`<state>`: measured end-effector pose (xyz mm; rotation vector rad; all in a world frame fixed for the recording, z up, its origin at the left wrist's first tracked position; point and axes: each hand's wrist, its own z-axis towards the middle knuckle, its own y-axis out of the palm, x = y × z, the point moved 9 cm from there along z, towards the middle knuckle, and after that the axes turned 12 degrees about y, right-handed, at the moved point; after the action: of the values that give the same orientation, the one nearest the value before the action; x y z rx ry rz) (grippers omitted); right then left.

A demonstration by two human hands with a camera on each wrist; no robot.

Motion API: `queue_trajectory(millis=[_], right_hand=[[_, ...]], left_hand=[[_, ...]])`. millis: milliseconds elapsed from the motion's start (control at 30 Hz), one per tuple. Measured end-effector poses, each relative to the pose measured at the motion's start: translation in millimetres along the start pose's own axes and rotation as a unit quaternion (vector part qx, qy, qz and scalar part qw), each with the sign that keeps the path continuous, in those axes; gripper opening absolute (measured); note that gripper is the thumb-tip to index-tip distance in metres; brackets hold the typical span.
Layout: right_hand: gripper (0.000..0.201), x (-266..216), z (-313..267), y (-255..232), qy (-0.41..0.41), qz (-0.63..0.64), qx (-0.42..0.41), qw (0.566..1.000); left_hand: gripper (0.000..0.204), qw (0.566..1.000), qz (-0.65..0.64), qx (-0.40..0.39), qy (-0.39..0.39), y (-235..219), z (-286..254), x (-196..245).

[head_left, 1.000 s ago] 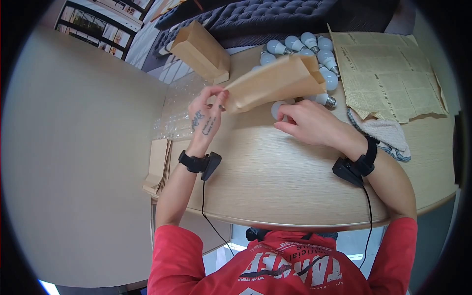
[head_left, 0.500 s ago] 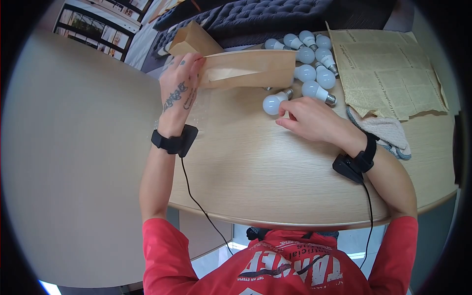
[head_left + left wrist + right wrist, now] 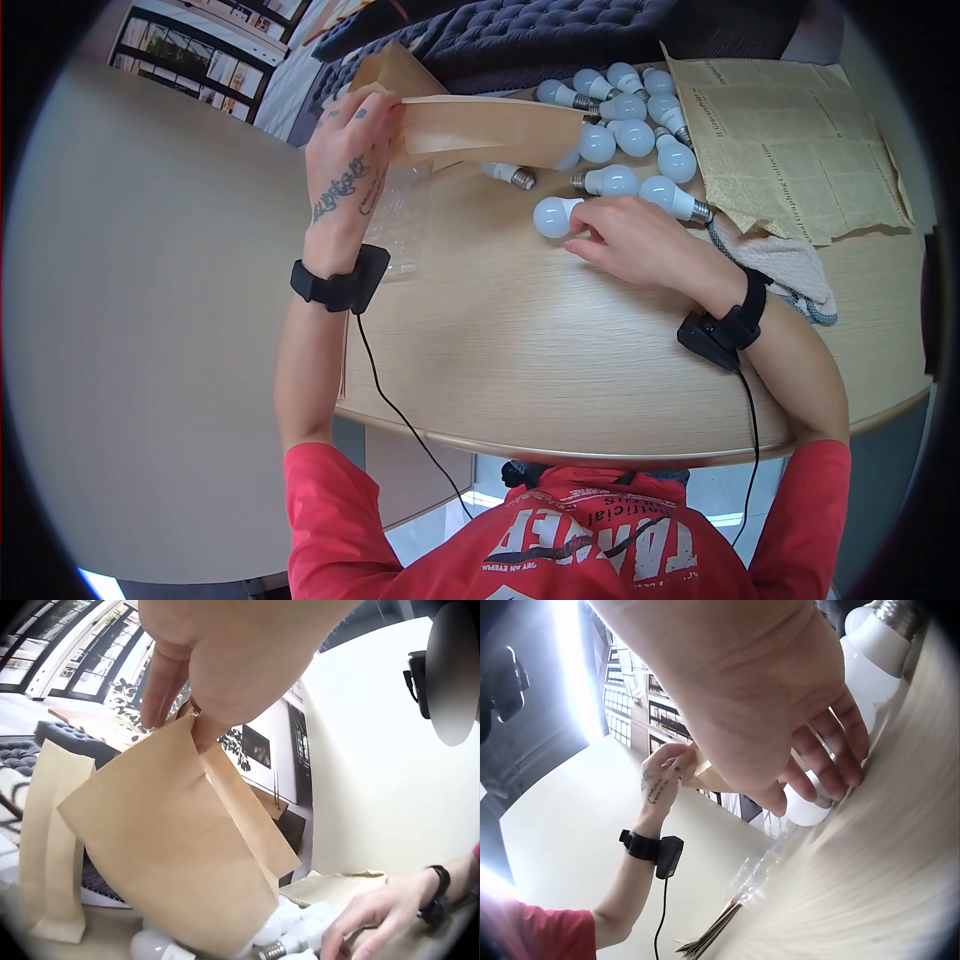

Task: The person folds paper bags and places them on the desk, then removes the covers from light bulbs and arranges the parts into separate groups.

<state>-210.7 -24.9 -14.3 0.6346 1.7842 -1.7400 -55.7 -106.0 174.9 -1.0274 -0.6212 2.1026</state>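
Left hand point(image 3: 347, 168) pinches one end of brown paper bag point(image 3: 490, 132); far end beside light bulbs point(image 3: 634, 138) on wood-grain table point(image 3: 520, 350). Right hand point(image 3: 637, 240): fingers loosely extended at front bulb point(image 3: 552, 217); contact unclear.

A wood-grain table point(image 3: 500, 340) spans the centre — light bulbs point(image 3: 635, 138) upper middle, printed paper point(image 3: 800, 150) upper right, pale cloth point(image 3: 785, 265) just below that.

The oblong brown paper bag point(image 3: 490, 130) is plain, the round-headed white light bulbs point(image 3: 597, 143) have silver metal bases point(image 3: 703, 212), the tan paper sheet point(image 3: 790, 145) carries dark print, the crumpled off-white cloth point(image 3: 785, 265) has grey-blue edging, and the pale beige tabletop point(image 3: 560, 350) is wood-grained.
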Motion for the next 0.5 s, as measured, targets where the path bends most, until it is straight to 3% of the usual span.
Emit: queue_trajectory(millis=[233,500], right_hand=[[0.027,2.0,-0.4,0.4,-0.006,-0.010,0.008,1.000],[0.027,2.2,-0.4,0.7,-0.016,-0.002,0.013,1.000]], left_hand=[[0.010,0.999,-0.010,0.009,-0.038,-11.9,-7.6,-14.4],[0.010,0.983,-0.061,0.064,-0.160,-38.0,-34.8,-41.3]])
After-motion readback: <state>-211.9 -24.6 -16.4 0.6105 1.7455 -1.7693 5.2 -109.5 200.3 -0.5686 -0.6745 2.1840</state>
